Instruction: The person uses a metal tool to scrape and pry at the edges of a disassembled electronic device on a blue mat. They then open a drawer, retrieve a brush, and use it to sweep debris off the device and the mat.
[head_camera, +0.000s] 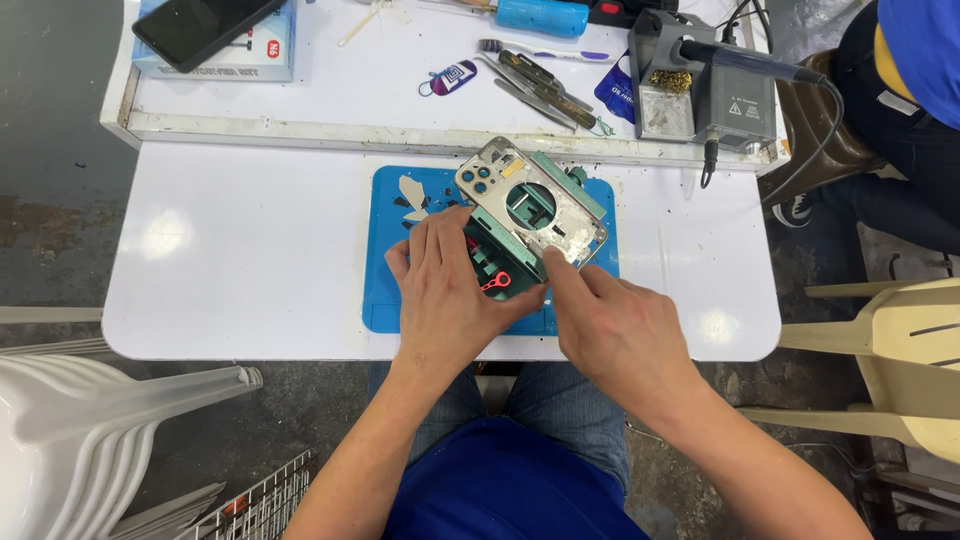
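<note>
Stripped phone rear housing (530, 205) sat clamped in green holding fixture (500, 262) on blue mat (385, 290), worktop (230, 250). Left hand (445, 290) spread flat, bracing fixture. Right hand (610, 325) curled, fingertip pressing housing's lower edge. Glass apparently already removed; residue likely left.

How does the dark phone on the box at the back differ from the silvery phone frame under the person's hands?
The dark phone looks whole, its black face unbroken; the silvery phone frame is a bare shell with a round hole and camera openings. The dark phone lies untouched on a pale blue box; the frame sits in a green clamp, with the left hand beside it and the right hand touching it. Both are angled slabs.
</note>
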